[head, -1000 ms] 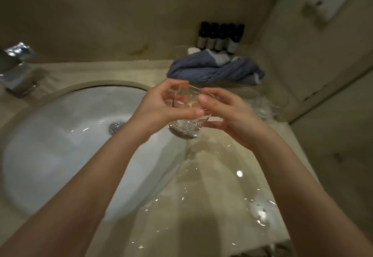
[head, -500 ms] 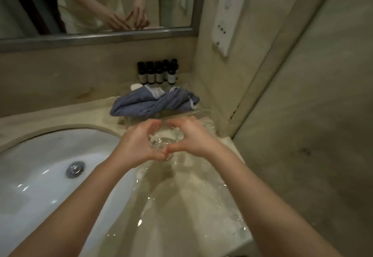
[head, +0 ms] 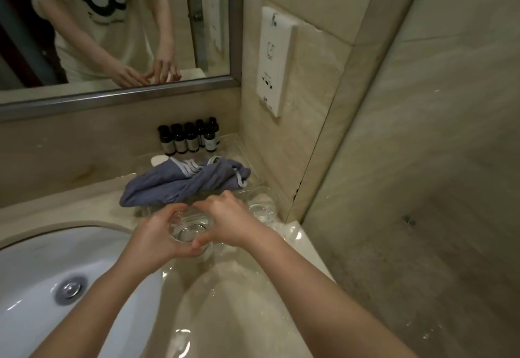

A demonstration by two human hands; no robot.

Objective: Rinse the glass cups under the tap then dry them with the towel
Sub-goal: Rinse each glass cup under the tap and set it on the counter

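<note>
A clear glass cup [head: 189, 231] stands low over the wet counter, right of the sink, with both my hands curled around it. My left hand [head: 157, 234] grips its left side and my right hand [head: 225, 224] wraps its right side, thumbs meeting at the near rim. A second glass cup [head: 260, 209] stands on the counter just right of my right hand. The crumpled blue-grey towel [head: 185, 181] lies behind the cups, partly on a clear tray. The tap is out of view.
The white sink basin [head: 33, 267] with its metal drain [head: 69, 290] is at the left. Several dark small bottles [head: 188, 138] stand at the back wall under the mirror. A tiled wall [head: 422, 188] with a white socket panel [head: 274, 59] closes the right side.
Both hands carried the glass cup from over the sink's edge back and down toward the counter near the towel. The view tilted up, bringing the mirror into sight.
</note>
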